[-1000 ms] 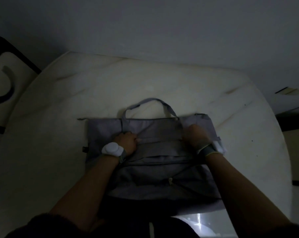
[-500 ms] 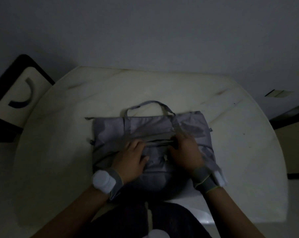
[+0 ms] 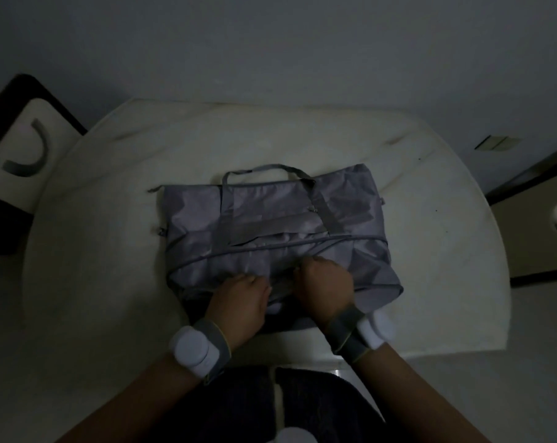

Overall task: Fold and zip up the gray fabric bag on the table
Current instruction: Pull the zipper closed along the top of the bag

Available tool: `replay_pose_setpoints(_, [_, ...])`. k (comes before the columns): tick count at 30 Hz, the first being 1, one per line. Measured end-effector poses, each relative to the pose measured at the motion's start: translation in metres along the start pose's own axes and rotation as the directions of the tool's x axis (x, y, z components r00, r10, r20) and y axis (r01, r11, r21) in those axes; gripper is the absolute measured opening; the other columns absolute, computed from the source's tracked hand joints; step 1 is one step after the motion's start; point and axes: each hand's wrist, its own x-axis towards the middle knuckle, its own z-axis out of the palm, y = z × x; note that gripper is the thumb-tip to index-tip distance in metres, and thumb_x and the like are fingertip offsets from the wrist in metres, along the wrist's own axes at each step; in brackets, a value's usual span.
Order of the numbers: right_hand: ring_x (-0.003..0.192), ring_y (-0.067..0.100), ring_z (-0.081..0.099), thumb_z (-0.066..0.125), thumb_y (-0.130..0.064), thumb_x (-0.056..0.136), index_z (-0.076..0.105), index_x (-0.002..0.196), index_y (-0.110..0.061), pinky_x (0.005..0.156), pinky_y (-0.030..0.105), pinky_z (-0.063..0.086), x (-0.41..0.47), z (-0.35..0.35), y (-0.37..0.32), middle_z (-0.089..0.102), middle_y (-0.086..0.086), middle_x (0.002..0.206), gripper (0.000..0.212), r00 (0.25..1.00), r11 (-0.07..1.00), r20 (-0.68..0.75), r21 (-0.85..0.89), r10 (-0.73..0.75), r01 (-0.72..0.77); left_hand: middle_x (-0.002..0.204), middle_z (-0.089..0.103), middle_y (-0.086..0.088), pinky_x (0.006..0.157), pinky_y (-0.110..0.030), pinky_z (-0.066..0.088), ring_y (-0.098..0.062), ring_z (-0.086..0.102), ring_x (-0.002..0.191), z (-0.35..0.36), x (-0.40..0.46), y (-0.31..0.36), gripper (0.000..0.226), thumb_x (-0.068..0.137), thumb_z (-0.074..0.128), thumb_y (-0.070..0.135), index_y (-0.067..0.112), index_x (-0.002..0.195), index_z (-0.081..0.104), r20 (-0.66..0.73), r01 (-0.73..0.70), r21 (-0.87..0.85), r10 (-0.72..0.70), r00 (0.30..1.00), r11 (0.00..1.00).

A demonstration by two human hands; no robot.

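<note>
The gray fabric bag (image 3: 280,231) lies flat in the middle of the pale round bench (image 3: 111,219), its carry handle (image 3: 264,171) on the far side. At the bag's near edge the left hand (image 3: 242,302) and right hand (image 3: 326,287) sit side by side, fingers curled and clamped on bunched fabric. Each wrist beside the bag wears a gray band with a white puck.

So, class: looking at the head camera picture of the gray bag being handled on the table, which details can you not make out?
- Fingertips of left hand and right hand: curled into the gray bag, head view.
- Zipper state: too dim.
- Bag's near edge: behind both hands.
- Table front edge: behind the forearms.
</note>
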Motion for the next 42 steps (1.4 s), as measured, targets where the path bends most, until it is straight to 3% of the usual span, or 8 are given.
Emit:
replay_pose_setpoints(7, [0.04,0.028,0.055,0.085,-0.016,0.054,0.062,0.06,-0.007,0.035,0.027,0.034,-0.022,0.0,-0.006,0.059,0.012,0.054,0.025,0.992,0.958,0.006,-0.256,-0.13,0.127,0.069,0.066,-0.004,0.049,-0.026,0.047,-0.022,0.062,0.061,-0.004,-0.013,0.007,0.009,0.078,0.065,0.022,0.016,0.073,0.064,0.118,-0.012,0.023,0.009,0.993,1.0])
replay_pose_setpoints(16, [0.049,0.024,0.058,0.073,-0.026,0.07,0.062,0.073,-0.014,0.04,0.024,0.031,-0.028,-0.009,0.005,0.061,0.004,0.064,0.016,0.966,0.988,-0.212,-0.066,-0.15,0.139,0.116,0.057,-0.007,0.082,-0.036,0.049,-0.027,0.051,0.105,-0.017,0.007,0.027,0.043,0.074,0.06,0.023,0.012,0.116,0.056,-0.039,-0.105,-0.067,0.103,0.994,0.992])
replay_pose_setpoints(22, [0.052,0.024,0.054,0.047,-0.031,0.084,0.058,0.065,-0.015,0.043,0.028,0.033,-0.033,-0.016,0.004,0.058,0.004,0.062,0.027,0.949,0.963,-0.286,0.188,-0.135,0.194,0.07,0.057,-0.011,0.06,-0.026,0.036,-0.032,0.053,0.07,-0.016,0.029,0.038,0.015,0.051,0.062,0.005,0.009,0.062,0.053,-0.058,-0.13,-0.107,0.124,0.991,0.986])
replay_pose_setpoints(25, [0.066,0.025,0.052,0.051,-0.045,0.09,0.059,0.08,-0.013,0.054,0.033,0.037,-0.028,-0.02,0.015,0.059,0.007,0.076,0.034,0.974,0.93,-0.157,0.305,-0.165,0.207,0.064,0.058,-0.011,0.054,-0.036,0.05,-0.032,0.055,0.067,-0.016,0.036,0.032,0.007,0.055,0.06,0.008,0.008,0.06,0.056,-0.06,-0.106,-0.124,0.099,0.993,0.987])
replay_pose_setpoints(28, [0.084,0.027,0.053,0.055,-0.071,0.075,0.057,0.107,-0.019,0.07,0.038,0.042,-0.024,-0.029,0.05,0.059,0.006,0.097,0.061,0.984,0.977,-0.098,0.138,-0.149,0.162,0.064,0.058,-0.012,0.055,-0.038,0.05,-0.032,0.056,0.068,-0.036,0.056,0.011,0.007,0.064,0.056,0.013,0.008,0.064,0.06,-0.137,-0.111,-0.09,0.099,0.986,0.99])
replay_pose_setpoints(32, [0.094,0.035,0.058,0.061,-0.043,0.077,0.058,0.118,-0.018,0.074,0.037,0.044,-0.001,-0.036,0.102,0.061,0.01,0.106,0.048,1.0,0.996,0.024,0.091,0.02,-0.022,0.065,0.057,-0.012,0.057,-0.036,0.047,-0.032,0.053,0.07,-0.086,0.084,-0.007,0.006,0.062,0.054,0.008,0.009,0.066,0.059,-0.259,-0.106,-0.063,0.086,0.962,0.992])
replay_pose_setpoints(35, [0.087,0.03,0.065,0.076,-0.045,0.071,0.064,0.09,-0.022,0.064,0.03,0.04,0.012,-0.044,0.103,0.072,0.008,0.092,0.032,0.991,0.908,0.11,0.401,0.079,-0.117,0.067,0.059,-0.01,0.058,-0.032,0.042,-0.029,0.05,0.075,-0.112,0.094,-0.009,0.012,0.06,0.066,0.0,0.009,0.065,0.06,-0.277,-0.053,-0.029,0.043,0.96,0.998])
replay_pose_setpoints(42, [0.063,0.036,0.055,0.065,-0.027,0.076,0.031,0.066,-0.034,0.05,0.036,0.034,0.002,-0.018,0.092,0.053,0.001,0.064,0.035,0.987,0.895,-0.084,0.438,0.136,-0.086,0.058,0.061,-0.014,0.053,-0.026,0.036,-0.033,0.057,0.063,-0.102,0.094,-0.046,0.006,0.06,0.058,0.016,0.01,0.057,0.059,-0.146,0.06,-0.01,-0.061,0.987,0.998])
